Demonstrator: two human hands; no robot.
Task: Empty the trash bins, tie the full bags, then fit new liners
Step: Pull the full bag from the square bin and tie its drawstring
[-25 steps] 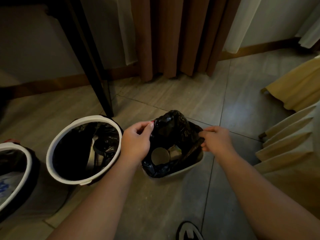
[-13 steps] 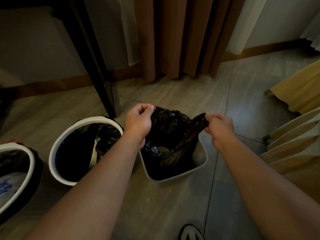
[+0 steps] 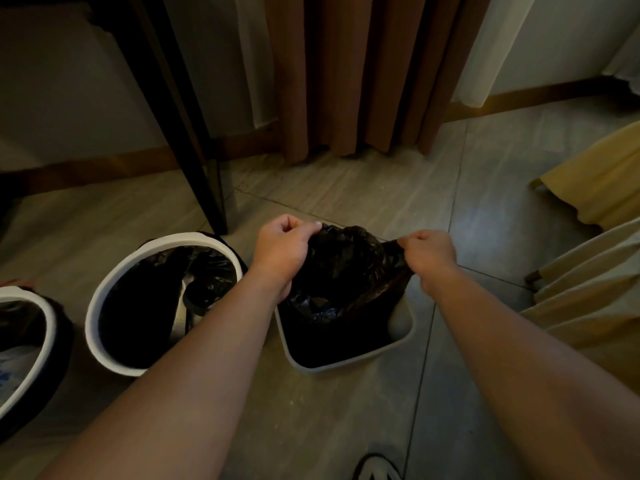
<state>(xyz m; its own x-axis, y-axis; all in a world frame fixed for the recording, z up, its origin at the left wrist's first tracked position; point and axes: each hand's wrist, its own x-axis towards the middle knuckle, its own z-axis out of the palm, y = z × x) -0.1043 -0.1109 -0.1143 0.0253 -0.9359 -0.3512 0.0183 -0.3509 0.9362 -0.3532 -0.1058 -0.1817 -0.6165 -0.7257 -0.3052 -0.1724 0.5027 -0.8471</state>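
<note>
The bag [image 3: 346, 268] hangs partly out of the bin [image 3: 349, 363], its mouth stretched between two grips: left hand [image 3: 280, 247] pinches one edge, right hand [image 3: 429, 252] the other. The thin film could tear under load, or snag and tip the bin

bins [image 3: 91, 317] [image 3: 52, 327] [image 3: 403, 323] 3 | hands [image 3: 280, 251] [image 3: 429, 252] 2 | held black bag [image 3: 346, 265] 1 | shoe [image 3: 375, 469] 1 | table leg [image 3: 207, 174] 1
</note>
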